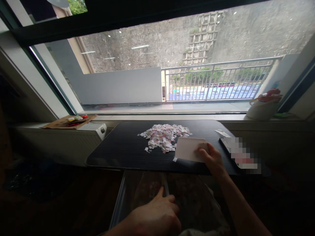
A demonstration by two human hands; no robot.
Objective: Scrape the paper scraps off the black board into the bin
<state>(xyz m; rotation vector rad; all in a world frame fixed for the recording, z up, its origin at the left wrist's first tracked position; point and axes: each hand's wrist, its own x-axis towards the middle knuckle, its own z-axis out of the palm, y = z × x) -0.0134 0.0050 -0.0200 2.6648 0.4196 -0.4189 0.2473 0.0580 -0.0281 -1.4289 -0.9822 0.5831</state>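
Observation:
My right hand (212, 158) pinches a pale, flat card (188, 149) between thumb and fingers, low over the dark tabletop (123, 144). A heap of small white and pinkish paper scraps (166, 136) lies just left of the card. One loose scrap (175, 159) sits by the card's lower left corner. Below the table's front edge, my left hand (157, 211) is closed at the right rim of a clear plastic box (142, 188), one finger stretched along it and the others curled. The box's lower part is dark and partly hidden by the hand.
At the table's right lies a dark phone-like object (228, 149), partly blurred out, with a white strip (222, 133) behind it. A radiator (61, 141) bearing brown cardboard (59, 122) stands left. Beyond the table are the window sill (172, 117) and a white jug-like container (262, 109).

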